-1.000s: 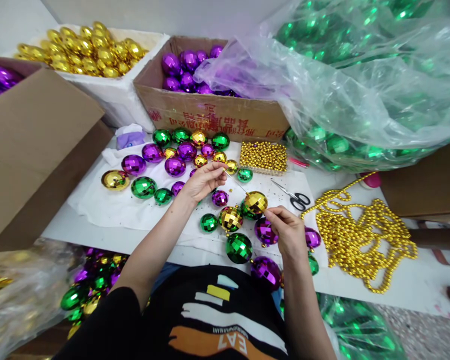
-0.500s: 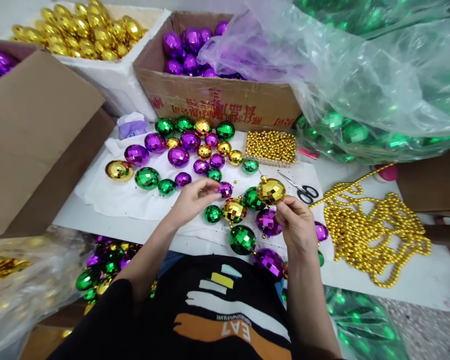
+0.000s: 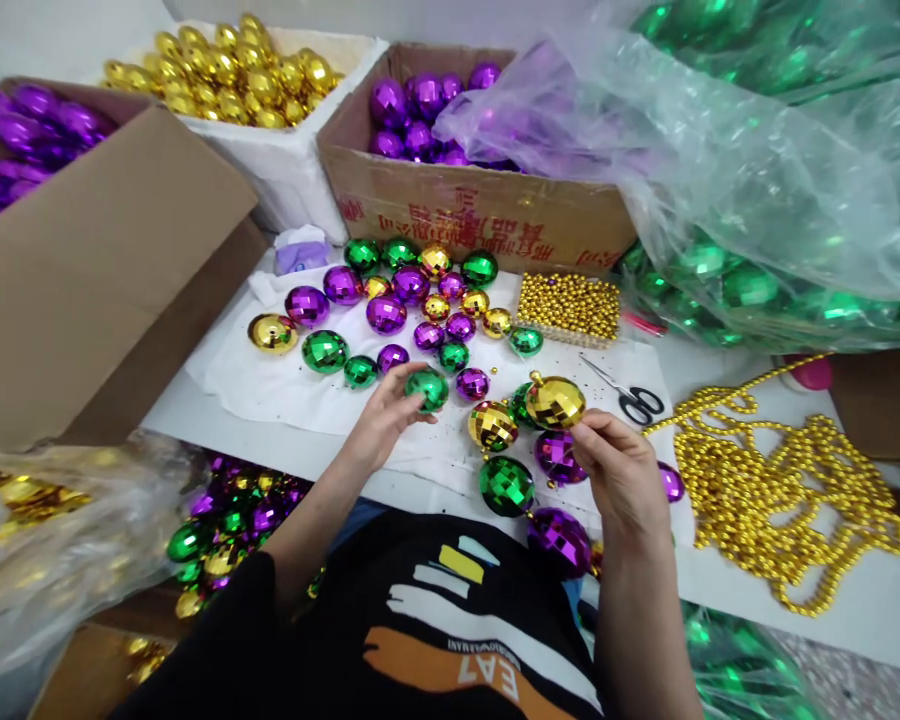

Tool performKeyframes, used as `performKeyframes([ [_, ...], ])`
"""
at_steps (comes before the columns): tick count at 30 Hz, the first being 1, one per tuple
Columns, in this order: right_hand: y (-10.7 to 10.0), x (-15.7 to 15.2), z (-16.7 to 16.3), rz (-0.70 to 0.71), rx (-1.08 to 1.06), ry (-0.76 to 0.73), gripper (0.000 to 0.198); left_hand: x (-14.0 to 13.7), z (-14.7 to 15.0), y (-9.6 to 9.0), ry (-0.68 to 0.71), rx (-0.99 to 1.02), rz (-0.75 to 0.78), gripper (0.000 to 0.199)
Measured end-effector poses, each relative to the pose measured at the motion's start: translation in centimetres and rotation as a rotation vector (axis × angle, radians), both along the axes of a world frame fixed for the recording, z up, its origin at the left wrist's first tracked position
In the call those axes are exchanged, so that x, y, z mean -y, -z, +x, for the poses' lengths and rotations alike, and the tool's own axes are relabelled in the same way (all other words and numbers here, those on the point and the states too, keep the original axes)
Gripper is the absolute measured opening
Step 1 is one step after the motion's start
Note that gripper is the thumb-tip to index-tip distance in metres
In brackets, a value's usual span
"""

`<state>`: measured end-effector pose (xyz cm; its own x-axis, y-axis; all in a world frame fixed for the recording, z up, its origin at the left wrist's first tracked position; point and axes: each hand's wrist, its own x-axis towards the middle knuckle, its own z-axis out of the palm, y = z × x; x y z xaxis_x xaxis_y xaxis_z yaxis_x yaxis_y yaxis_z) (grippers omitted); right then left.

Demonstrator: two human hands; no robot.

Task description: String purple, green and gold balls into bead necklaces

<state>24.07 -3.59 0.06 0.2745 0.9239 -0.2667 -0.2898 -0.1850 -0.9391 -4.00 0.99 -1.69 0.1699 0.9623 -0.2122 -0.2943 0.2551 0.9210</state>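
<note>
Holding 2, both over cloth (image 3: 229, 375): green ball (image 3: 430, 384) in left hand (image 3: 387, 418) with fingers curled round left side, gold ball (image 3: 556, 402) in right hand (image 3: 624, 470) pinched at right end between thumb and fingertips, just left of scissors (image 3: 634, 408), with bead tray (image 3: 568, 308) farther back

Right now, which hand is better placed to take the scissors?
Right, probably. The right hand is nearer the scissors, though it holds a gold ball; the left hand is farther off, holding a green ball.
</note>
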Motion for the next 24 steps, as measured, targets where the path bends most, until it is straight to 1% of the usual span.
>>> performKeyframes([
  [2,-0.2,0.2,-0.2,-0.003,0.061,-0.059,0.027,-1.0,-0.2,-0.9,-0.020,0.322,-0.193,0.038],
  [3,-0.3,0.3,-0.3,0.006,0.098,-0.090,0.026,-1.4,-0.3,-1.2,-0.032,0.423,-0.262,0.036],
  [6,-0.5,0.5,-0.9,0.052,0.198,-0.155,0.022,-2.2,-0.4,-1.5,-0.080,0.567,-0.369,0.035],
  [10,-0.4,0.6,-1.5,0.085,0.278,-0.209,0.017,-2.2,-0.4,-1.3,-0.111,0.638,-0.415,0.044],
  [14,0.0,0.7,-1.7,0.085,0.341,-0.248,0.014,-2.1,-0.5,-1.2,-0.119,0.671,-0.444,0.048],
  [19,0.5,1.0,-1.6,0.071,0.356,-0.271,0.011,-2.0,-0.5,-1.2,-0.132,0.678,-0.427,0.049],
  [24,0.7,1.0,-1.6,0.061,0.362,-0.274,0.012,-1.9,-0.3,-1.3,-0.133,0.676,-0.403,0.051],
])
